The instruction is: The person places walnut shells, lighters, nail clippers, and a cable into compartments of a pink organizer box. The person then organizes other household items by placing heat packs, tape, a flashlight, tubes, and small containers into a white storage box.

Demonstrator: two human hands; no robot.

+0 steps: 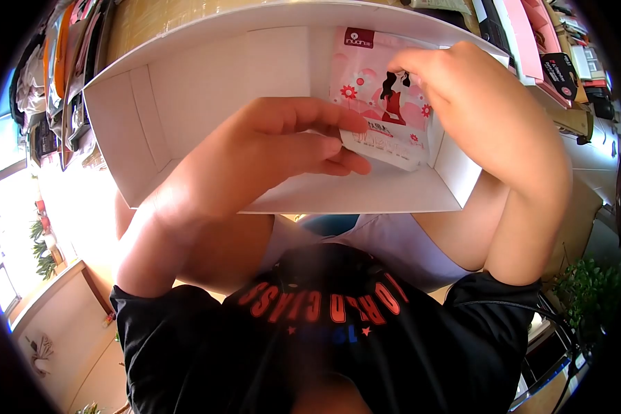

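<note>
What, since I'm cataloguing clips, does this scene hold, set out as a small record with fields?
container: open white box, above the person's thighs
contents: pink-and-white packet, at the box's right end
packet print: long-haired figure in red, flowers
left hand: fingers at the packet's lower left; grip unclear
right hand: by the packet's upper right; fingertips partly hidden, grip unclear
clothing: black shirt, red lettering
surroundings: leafy plant at lower right

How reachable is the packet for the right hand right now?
Likely yes: the right hand is at the packet's upper part, and the box is open above it.
</note>
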